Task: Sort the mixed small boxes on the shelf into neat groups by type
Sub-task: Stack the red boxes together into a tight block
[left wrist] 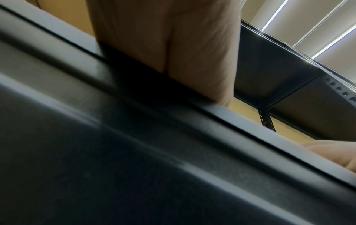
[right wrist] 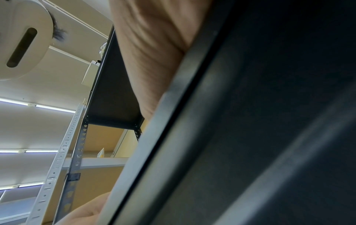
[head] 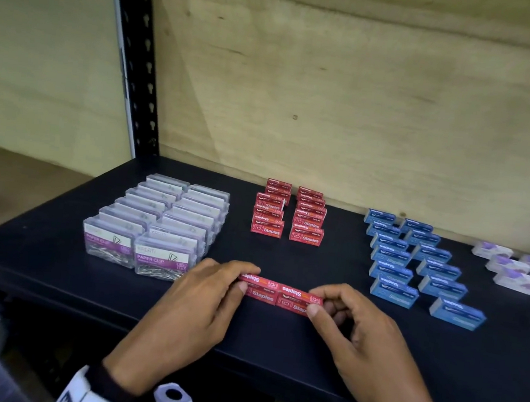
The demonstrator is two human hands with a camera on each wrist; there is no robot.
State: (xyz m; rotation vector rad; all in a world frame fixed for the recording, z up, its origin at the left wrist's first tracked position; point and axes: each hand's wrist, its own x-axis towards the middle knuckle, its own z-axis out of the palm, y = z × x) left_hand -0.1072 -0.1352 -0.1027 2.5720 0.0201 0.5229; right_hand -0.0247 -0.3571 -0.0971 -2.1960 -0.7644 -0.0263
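Pinching two red boxes [head: 280,294] end to end at the shelf [head: 54,263] front, the left hand [head: 193,311] and right hand [head: 358,328] each grip an outer end; both read "Staples". Beyond, left to right: clear "PAPER CLIP" cases [head: 156,222], red rows [head: 288,213], blue boxes [head: 414,262], purple-white boxes [head: 518,270].

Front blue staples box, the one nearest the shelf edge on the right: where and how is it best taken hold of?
Probably by its two short ends. The front blue staples box is a low oblong lying flat, long side toward the person, with bare black shelf on both ends and in front. A hand coming from above and the near side could pinch it end to end without nudging the blue box close behind.
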